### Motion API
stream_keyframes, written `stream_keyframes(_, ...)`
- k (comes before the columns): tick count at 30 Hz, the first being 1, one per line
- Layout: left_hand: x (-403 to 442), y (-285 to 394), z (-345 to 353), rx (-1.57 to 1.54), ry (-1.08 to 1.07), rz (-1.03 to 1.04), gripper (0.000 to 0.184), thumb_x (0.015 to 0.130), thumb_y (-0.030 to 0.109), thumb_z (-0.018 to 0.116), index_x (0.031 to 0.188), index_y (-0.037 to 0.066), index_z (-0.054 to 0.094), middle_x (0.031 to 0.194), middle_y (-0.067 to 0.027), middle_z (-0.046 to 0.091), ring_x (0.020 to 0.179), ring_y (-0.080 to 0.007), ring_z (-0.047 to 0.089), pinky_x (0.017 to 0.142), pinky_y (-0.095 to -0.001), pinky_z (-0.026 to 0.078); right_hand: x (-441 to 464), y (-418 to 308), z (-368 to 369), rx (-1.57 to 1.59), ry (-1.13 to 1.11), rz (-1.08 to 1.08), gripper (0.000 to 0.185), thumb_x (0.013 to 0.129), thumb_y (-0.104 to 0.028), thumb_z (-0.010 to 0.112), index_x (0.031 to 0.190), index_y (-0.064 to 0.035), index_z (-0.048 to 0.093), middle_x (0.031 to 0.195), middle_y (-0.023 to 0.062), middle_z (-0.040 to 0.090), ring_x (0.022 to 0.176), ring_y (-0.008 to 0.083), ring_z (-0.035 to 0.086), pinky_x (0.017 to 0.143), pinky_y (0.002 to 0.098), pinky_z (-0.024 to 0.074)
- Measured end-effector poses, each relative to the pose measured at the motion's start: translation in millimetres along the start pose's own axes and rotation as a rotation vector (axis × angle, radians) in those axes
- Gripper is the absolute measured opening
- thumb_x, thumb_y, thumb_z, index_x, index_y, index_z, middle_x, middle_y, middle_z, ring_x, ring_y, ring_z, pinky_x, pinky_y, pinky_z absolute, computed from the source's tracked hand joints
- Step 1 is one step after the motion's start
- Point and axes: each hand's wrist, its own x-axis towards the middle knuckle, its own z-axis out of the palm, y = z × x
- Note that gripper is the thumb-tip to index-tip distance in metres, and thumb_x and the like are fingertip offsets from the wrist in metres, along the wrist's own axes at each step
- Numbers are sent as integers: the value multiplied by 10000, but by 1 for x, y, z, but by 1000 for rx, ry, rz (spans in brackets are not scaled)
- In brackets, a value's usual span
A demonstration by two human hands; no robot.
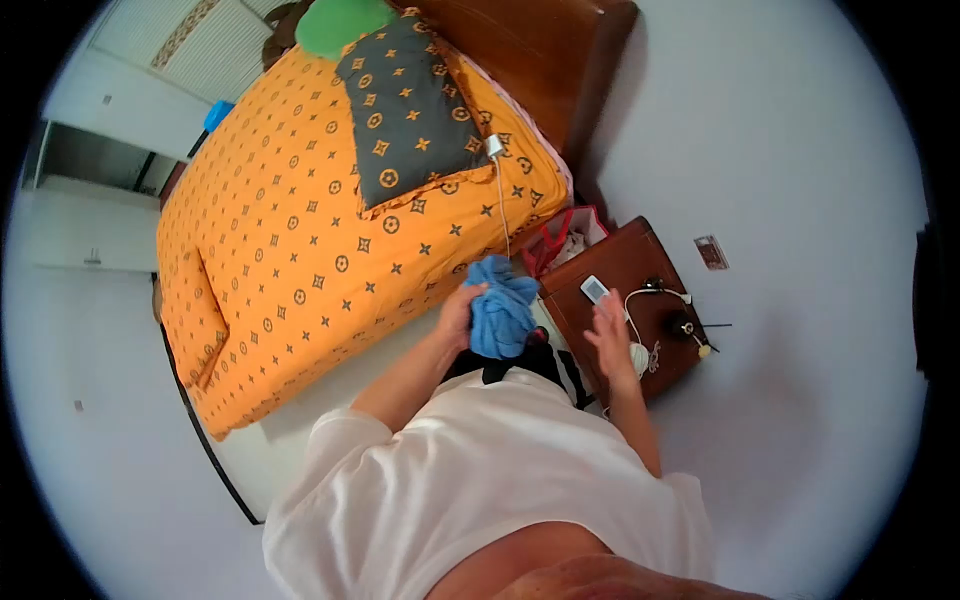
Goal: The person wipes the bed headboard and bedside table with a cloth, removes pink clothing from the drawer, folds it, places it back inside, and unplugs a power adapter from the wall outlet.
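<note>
A crumpled blue cloth [503, 312] is bunched in my left hand [461, 316], in front of my body at the side of the bed. Over the brown nightstand [572, 312], my right hand [611, 339] has its fingers apart and holds nothing. Just beyond its fingertips lies a white remote control [594, 290] with a small screen. A coiled white cable [641, 358] is beside the right hand, partly hidden by it. Whether the right fingertips touch the nightstand cannot be made out.
An orange patterned bed [290, 230] with a dark grey pillow [410, 110] and a green cushion [340, 25] fills the left. A red bag [540, 245] stands between bed and nightstand. A black object [683, 325] sits at the nightstand's right; a wall socket [711, 253] is beyond.
</note>
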Motion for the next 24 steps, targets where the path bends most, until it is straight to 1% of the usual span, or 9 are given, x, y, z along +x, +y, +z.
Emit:
stream_keyframes(3, -5, -8, 34, 148, -122, -35, 519, 813, 269, 563, 1244, 30, 399, 1146, -159, 542, 1026, -277, 552, 917, -405, 431, -1, -2, 58, -59, -220, -283, 737, 816, -142, 562, 1406, -62, 127, 1408, 134, 221, 1268, 260, 277, 1037, 369, 229)
stream_keyframes(4, -2, -15, 35, 190, -156, -73, 537, 827, 291, 554, 1262, 27, 381, 1188, -157, 509, 1075, -262, 517, 944, -395, 403, -3, -5, 70, -74, -237, -281, 737, 816, -142, 562, 1406, -62, 127, 1408, 134, 221, 1268, 260, 277, 1037, 369, 229)
stream_keyframes(7, -15, -2, 37, 380, -268, -95, 591, 852, 343, 534, 1307, 24, 333, 1277, -151, 427, 1167, -231, 432, 996, -371, 334, -5, -11, 97, 46, -317, -203, 632, 805, -84, 518, 1372, -45, 242, 1333, 134, 353, 1203, 253, 380, 1010, 354, 290)
stream_keyframes(9, -25, 14, 33, 525, -344, -78, 628, 862, 374, 522, 1335, 24, 303, 1323, -146, 377, 1210, -216, 382, 1021, -355, 294, 0, -15, 101, 308, -138, 135, 521, 804, -115, 499, 1300, -28, 367, 1215, 135, 478, 1103, 232, 481, 957, 350, 367)
stream_keyframes(11, -43, 29, 21, 821, -292, -116, 681, 873, 407, 504, 1375, 32, 237, 1362, -124, 326, 1235, -199, 331, 1045, -329, 232, 4, -12, 113, 312, -171, 173, 498, 809, -136, 493, 1281, -21, 385, 1185, 129, 498, 1066, 231, 504, 930, 351, 393)
stream_keyframes(12, -54, 38, 17, 873, -294, -105, 684, 873, 409, 508, 1393, 75, 215, 1362, -99, 331, 1209, -201, 357, 995, -326, 312, 8, -10, 123, 331, -195, 200, 478, 814, -157, 487, 1262, -14, 404, 1156, 123, 518, 1029, 230, 527, 904, 351, 420)
stream_keyframes(18, -119, 96, -70, 683, -157, 96, 591, 877, 375, 497, 1370, 124, 288, 1339, -98, 351, 1132, -211, 437, 853, -344, 439, 46, 28, 200, 552, -342, 152, 415, 850, -309, 455, 1162, -36, 479, 1072, 101, 556, 973, 236, 563, 868, 355, 456)
stream_keyframes(22, -161, 123, -127, 508, -7, 151, 679, 836, 473, 498, 1378, 139, 260, 1333, -112, 342, 1156, -226, 425, 875, -432, 431, 73, 18, 274, 964, -948, 198, 316, 856, -227, 468, 1119, -54, 495, 1040, 94, 559, 967, 211, 550, 844, 330, 456)
stream_keyframes(24, -168, 125, -135, 435, 19, 160, 705, 824, 488, 506, 1379, 135, 254, 1344, -117, 328, 1171, -228, 414, 882, -444, 426, 57, 7, 303, 760, -773, 264, 300, 856, -195, 490, 1117, -48, 499, 1043, 82, 555, 975, 195, 533, 846, 313, 443)
